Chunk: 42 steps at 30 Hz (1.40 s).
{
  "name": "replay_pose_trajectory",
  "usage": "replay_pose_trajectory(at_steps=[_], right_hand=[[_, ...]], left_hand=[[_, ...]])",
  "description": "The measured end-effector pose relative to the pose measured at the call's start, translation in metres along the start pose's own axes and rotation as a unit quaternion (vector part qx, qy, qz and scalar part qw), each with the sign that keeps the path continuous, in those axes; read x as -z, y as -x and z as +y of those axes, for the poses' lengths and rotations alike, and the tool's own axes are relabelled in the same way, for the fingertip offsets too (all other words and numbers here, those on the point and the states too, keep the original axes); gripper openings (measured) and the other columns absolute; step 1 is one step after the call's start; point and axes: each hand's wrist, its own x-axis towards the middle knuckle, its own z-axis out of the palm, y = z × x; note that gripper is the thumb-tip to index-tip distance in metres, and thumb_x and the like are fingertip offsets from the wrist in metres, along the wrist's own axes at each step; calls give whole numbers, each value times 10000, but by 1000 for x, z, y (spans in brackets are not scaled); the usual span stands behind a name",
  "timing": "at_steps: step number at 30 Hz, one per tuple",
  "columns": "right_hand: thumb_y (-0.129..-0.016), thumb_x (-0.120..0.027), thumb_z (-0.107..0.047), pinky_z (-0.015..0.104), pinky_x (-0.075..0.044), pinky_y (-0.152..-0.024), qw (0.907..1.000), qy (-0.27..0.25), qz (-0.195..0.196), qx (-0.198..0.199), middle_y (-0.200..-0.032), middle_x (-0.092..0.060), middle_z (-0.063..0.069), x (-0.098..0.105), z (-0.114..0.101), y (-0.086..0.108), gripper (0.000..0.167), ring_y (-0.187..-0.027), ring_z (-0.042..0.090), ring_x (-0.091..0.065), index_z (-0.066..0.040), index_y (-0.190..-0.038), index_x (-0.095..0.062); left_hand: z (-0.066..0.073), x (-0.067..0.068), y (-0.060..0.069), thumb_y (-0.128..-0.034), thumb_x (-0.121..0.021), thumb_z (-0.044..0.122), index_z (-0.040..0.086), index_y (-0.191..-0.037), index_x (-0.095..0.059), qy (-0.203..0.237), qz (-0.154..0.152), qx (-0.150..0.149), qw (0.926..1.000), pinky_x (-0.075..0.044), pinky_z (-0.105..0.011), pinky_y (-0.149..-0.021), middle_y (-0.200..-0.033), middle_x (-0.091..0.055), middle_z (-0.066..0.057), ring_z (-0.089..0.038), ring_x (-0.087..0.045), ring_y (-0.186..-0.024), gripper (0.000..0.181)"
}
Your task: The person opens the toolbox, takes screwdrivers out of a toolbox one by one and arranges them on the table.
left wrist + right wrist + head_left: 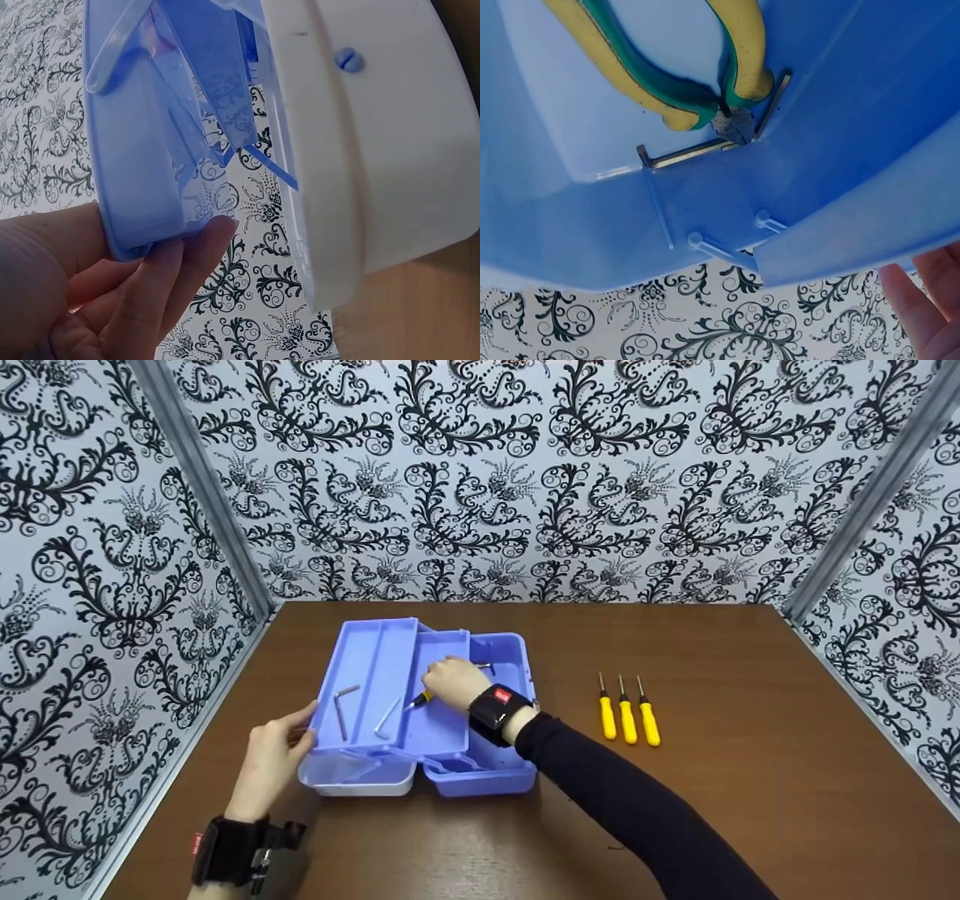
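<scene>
A blue toolbox point(480, 786) stands unfolded on the table, its stepped trays spread to the left. My left hand point(271, 757) grips the left edge of the upper tray point(364, 660), thumb on one side and fingers beneath, as the left wrist view shows. Two hex keys point(341, 716) lie in that tray. Over the middle tray point(442, 735), my right hand point(456, 682) holds a yellow and black screwdriver point(420, 700), tip toward the lower left; most of its handle is hidden. Pliers point(739, 52) with green-yellow handles lie in the deep compartment with hex keys point(686, 154).
Three yellow screwdrivers point(628, 720) lie side by side on the brown table point(750, 780), right of the toolbox. Under the upper tray is the toolbox's whitish lid half point(364, 789). Patterned wall panels point(480, 510) enclose the table at the back and sides.
</scene>
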Motion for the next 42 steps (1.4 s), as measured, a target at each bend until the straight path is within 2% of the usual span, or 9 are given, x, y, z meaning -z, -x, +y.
replay_pose_trajectory(at_steps=[11,17,22,26,30,37,42], right_hand=[[-872,-620,11,286,-616,-607,9999,116,116,-39,-852,-702,33,19,14,13,159,-771,173,-668,-95,-881,-739],[-814,-637,94,297,-625,-661,9990,-288,214,-260,-893,-704,72,29,34,31,176,-831,215,-663,-46,-892,-711],[-844,-650,76,337,-626,-771,9929,-939,194,-708,-979,-716,114,36,56,51,157,-903,254,-661,-20,-959,-698],[-859,-661,45,363,-625,-787,9841,-1296,259,-1186,-961,-711,136,37,71,72,145,-897,273,-667,-8,-990,-694],[-873,-692,-29,412,-618,-754,9719,-1659,503,-1593,-875,-688,157,38,84,95,69,-818,311,-665,13,-924,-673],[-811,-744,16,470,-589,-738,9424,-2388,956,-2139,-816,-673,162,39,104,135,120,-769,338,-639,8,-848,-630],[-815,-745,4,481,-578,-694,9191,-2590,960,-2810,-809,-683,191,29,118,164,114,-738,334,-629,37,-871,-652]], left_hand=[[-2,-1,-1,-892,-590,-55,-63,-1299,-583,-8,-42,81,10000,-623,-427,-815,-1190,-645,-318,-420,-714,-961,407],[0,-2,-1,-880,-593,-76,-79,-1281,-595,-9,31,-64,10000,-633,-415,-768,-1167,-660,-310,-414,-720,-940,400],[1,-3,-1,-872,-610,-89,-86,-1263,-610,-45,112,-194,9997,-634,-418,-743,-1134,-679,-302,-404,-726,-920,391],[1,-3,-2,-873,-611,-86,-81,-1268,-606,-33,115,-180,9998,-634,-412,-746,-1124,-678,-310,-408,-725,-917,395],[0,-2,-2,-873,-605,-89,-82,-1268,-603,-11,103,-129,9999,-634,-408,-755,-1118,-677,-316,-408,-726,-912,396],[-1,1,0,-889,-598,-88,-80,-1284,-589,104,64,-28,9999,-633,-393,-778,-1146,-661,-331,-411,-721,-928,395],[-1,-1,1,-884,-598,-97,-82,-1279,-593,168,95,-105,9998,-638,-365,-750,-1144,-661,-330,-405,-726,-907,395]])
